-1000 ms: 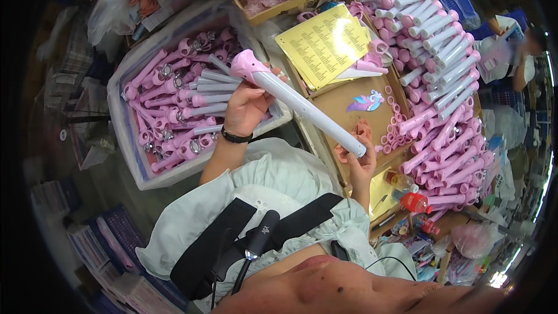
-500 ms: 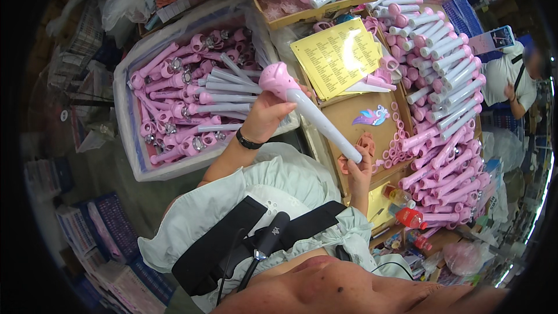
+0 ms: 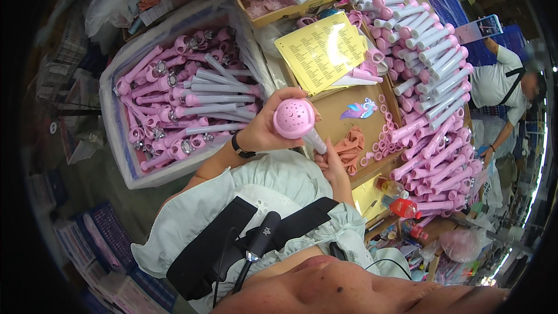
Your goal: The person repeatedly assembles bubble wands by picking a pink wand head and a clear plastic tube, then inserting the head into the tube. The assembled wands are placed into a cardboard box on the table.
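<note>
While the left hand (image 3: 259,130) grips the round pink top of the wand (image 3: 293,118), the right hand (image 3: 335,170) pinches its thin end, near the brown tray (image 3: 333,111). Its parts look joined already, but many more wands (image 3: 218,88) lie untouched in the bin (image 3: 158,178).

At one o'clock there is a yellow sheet (image 3: 322,52), at four o'clock a red bottle (image 3: 403,208), at ten o'clock a clear bag (image 3: 110,13); towards two o'clock, a co-worker (image 3: 494,84) holds a box (image 3: 478,29).
</note>
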Demonstrator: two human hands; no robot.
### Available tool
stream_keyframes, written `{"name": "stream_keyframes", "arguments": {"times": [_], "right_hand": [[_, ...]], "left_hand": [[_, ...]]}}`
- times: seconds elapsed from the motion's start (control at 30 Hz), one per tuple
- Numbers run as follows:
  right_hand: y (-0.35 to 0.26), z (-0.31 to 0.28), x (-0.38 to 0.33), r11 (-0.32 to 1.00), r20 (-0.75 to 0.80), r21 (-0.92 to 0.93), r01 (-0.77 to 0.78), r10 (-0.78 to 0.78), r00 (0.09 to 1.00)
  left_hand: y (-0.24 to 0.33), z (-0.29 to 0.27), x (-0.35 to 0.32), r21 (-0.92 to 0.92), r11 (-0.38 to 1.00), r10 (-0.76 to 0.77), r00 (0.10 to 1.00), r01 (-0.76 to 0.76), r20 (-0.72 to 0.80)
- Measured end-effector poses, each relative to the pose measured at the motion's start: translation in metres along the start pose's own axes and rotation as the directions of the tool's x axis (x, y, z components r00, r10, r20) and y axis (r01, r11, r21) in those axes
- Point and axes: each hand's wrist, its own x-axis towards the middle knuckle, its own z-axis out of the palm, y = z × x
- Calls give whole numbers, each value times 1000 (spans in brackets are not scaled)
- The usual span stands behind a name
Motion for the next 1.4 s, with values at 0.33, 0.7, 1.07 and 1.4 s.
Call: {"name": "stream_keyframes", "arguments": {"times": [0.33,0.7,1.07,1.4], "right_hand": [[-1,10,10,889,-266,-429,-160,45,963],[-30,19,-63,959,-316,-58,277,-281,906],[-50,51,-124,782,-295,-293,549,-621,726],[-55,51,-132,625,100,-438,646,-680,726]], "left_hand": [[1,2,0,140,990,1,996,11,-87],[6,-41,0,505,861,154,910,68,-385],[0,-56,-7,533,832,155,861,150,-484],[9,-67,0,154,986,145,774,-61,-616]]}}
